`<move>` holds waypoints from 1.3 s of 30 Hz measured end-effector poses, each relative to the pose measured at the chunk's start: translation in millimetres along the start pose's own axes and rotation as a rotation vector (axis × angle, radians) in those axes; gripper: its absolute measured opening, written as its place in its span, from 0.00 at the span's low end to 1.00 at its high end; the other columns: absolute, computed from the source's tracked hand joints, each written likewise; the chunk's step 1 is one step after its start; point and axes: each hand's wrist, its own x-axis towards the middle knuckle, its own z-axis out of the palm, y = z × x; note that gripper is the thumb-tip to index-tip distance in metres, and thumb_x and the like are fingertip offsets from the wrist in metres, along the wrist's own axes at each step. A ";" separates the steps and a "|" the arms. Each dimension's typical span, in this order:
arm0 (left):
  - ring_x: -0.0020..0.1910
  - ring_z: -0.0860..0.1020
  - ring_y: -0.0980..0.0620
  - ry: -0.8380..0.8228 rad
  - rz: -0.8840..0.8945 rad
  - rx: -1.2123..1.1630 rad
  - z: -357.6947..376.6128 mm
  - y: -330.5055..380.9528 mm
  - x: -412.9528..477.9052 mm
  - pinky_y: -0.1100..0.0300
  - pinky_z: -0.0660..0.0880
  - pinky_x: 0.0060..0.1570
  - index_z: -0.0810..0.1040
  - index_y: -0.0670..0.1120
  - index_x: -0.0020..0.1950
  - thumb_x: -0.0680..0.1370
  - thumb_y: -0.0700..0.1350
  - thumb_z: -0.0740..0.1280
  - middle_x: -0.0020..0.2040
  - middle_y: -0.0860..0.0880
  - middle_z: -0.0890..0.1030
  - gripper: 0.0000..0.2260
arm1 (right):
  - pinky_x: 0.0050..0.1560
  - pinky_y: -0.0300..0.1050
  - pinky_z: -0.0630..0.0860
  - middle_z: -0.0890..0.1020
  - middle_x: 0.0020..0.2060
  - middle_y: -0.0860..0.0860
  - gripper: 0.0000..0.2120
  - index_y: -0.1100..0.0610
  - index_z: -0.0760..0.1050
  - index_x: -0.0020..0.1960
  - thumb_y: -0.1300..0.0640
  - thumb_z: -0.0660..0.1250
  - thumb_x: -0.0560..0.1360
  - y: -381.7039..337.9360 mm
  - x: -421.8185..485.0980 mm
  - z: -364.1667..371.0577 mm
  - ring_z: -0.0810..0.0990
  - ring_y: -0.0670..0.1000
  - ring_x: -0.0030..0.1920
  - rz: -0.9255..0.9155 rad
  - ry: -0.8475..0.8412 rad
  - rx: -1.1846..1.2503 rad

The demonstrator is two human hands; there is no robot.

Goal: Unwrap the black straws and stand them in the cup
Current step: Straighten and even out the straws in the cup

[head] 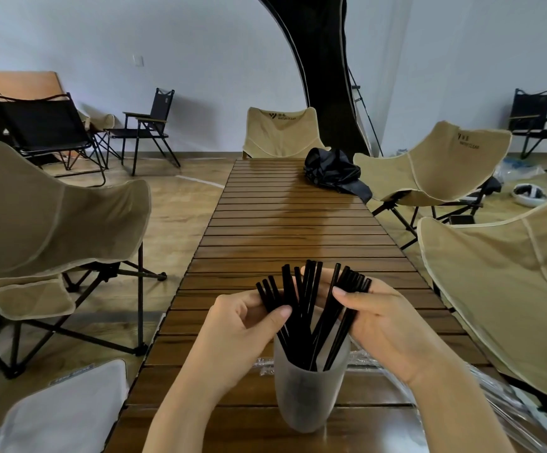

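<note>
A frosted translucent cup (309,397) stands on the wooden slat table (291,230) close to me. Several black straws (308,302) stand in it, fanned out above the rim. My left hand (242,325) pinches the left group of straws between thumb and fingers. My right hand (383,325) grips the right group, thumb in front and fingers behind. Clear plastic wrappers (363,359) lie on the table behind and to the right of the cup.
A crumpled black bag (334,171) lies at the table's far right. Beige folding chairs (46,210) ring the table on both sides and at the far end. Black chairs stand by the wall.
</note>
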 end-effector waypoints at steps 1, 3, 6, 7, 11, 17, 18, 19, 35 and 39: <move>0.51 0.79 0.67 -0.009 -0.004 0.009 0.0 -0.4 -0.3 0.76 0.73 0.46 0.81 0.59 0.52 0.76 0.43 0.68 0.48 0.63 0.83 0.11 | 0.65 0.57 0.69 0.81 0.59 0.60 0.17 0.59 0.78 0.61 0.61 0.62 0.74 0.4 0.6 -0.7 0.78 0.58 0.62 0.006 0.010 -0.008; 0.52 0.80 0.66 -0.020 -0.017 0.030 0.2 -1.6 -0.7 0.75 0.74 0.48 0.81 0.58 0.54 0.75 0.44 0.69 0.49 0.63 0.83 0.11 | 0.64 0.57 0.70 0.81 0.59 0.57 0.15 0.57 0.79 0.61 0.60 0.63 0.75 0.5 0.6 -1.2 0.78 0.56 0.62 0.011 0.009 -0.044; 0.51 0.80 0.64 0.007 -0.021 0.047 -0.4 -2.5 -0.3 0.74 0.74 0.47 0.81 0.58 0.53 0.74 0.47 0.70 0.48 0.62 0.84 0.10 | 0.64 0.59 0.70 0.81 0.60 0.53 0.15 0.52 0.79 0.61 0.58 0.65 0.75 -1.8 -0.9 -0.7 0.78 0.54 0.62 -0.043 0.031 -0.208; 0.51 0.80 0.63 0.023 -0.009 0.052 -1.2 -2.0 0.1 0.73 0.75 0.47 0.81 0.58 0.53 0.73 0.48 0.70 0.48 0.62 0.84 0.09 | 0.65 0.60 0.70 0.81 0.59 0.52 0.15 0.51 0.79 0.60 0.57 0.67 0.74 -3.6 -1.2 -0.8 0.78 0.54 0.62 -0.066 0.069 -0.255; 0.52 0.80 0.60 0.097 0.041 0.099 -6.3 -0.2 1.2 0.61 0.77 0.52 0.81 0.56 0.53 0.73 0.51 0.69 0.48 0.60 0.84 0.10 | 0.65 0.59 0.71 0.82 0.56 0.47 0.19 0.45 0.79 0.58 0.50 0.72 0.67 -15.1 -3.2 -1.2 0.79 0.50 0.59 -0.106 0.255 -0.361; 0.51 0.81 0.59 0.066 0.011 0.104 -8.5 1.7 -0.9 0.55 0.78 0.53 0.81 0.57 0.52 0.67 0.59 0.69 0.47 0.59 0.84 0.16 | 0.63 0.47 0.74 0.82 0.54 0.38 0.30 0.42 0.74 0.62 0.42 0.72 0.61 -27.4 -13.3 -7.8 0.79 0.39 0.55 0.029 0.231 -0.603; 0.50 0.81 0.59 0.058 0.005 0.112 -7.8 1.8 -1.4 0.55 0.78 0.53 0.81 0.57 0.52 0.66 0.60 0.69 0.47 0.59 0.84 0.17 | 0.64 0.47 0.73 0.81 0.55 0.37 0.31 0.42 0.73 0.64 0.41 0.73 0.61 -27.3 -14.6 -8.1 0.78 0.37 0.56 0.091 0.199 -0.652; 0.50 0.81 0.59 0.059 0.005 0.113 -7.5 2.1 -1.6 0.54 0.79 0.53 0.82 0.56 0.51 0.65 0.59 0.70 0.46 0.59 0.84 0.16 | 0.66 0.49 0.72 0.80 0.57 0.37 0.32 0.42 0.71 0.66 0.41 0.74 0.63 -27.0 -15.3 -7.4 0.77 0.37 0.59 0.147 0.161 -0.699; 0.44 0.81 0.65 0.265 0.124 0.161 -24.9 14.0 -8.4 0.77 0.72 0.43 0.82 0.62 0.46 0.58 0.60 0.74 0.42 0.62 0.84 0.17 | 0.58 0.49 0.77 0.81 0.51 0.41 0.26 0.42 0.75 0.57 0.47 0.79 0.62 -8.4 5.2 51.6 0.78 0.43 0.54 0.143 0.001 -0.876; 0.41 0.83 0.61 0.261 0.142 0.129 -28.1 17.5 -9.7 0.71 0.77 0.44 0.83 0.60 0.46 0.60 0.59 0.74 0.40 0.59 0.85 0.16 | 0.71 0.61 0.62 0.79 0.54 0.37 0.31 0.39 0.72 0.61 0.40 0.77 0.60 -4.7 7.6 59.8 0.74 0.43 0.61 0.081 0.038 -1.030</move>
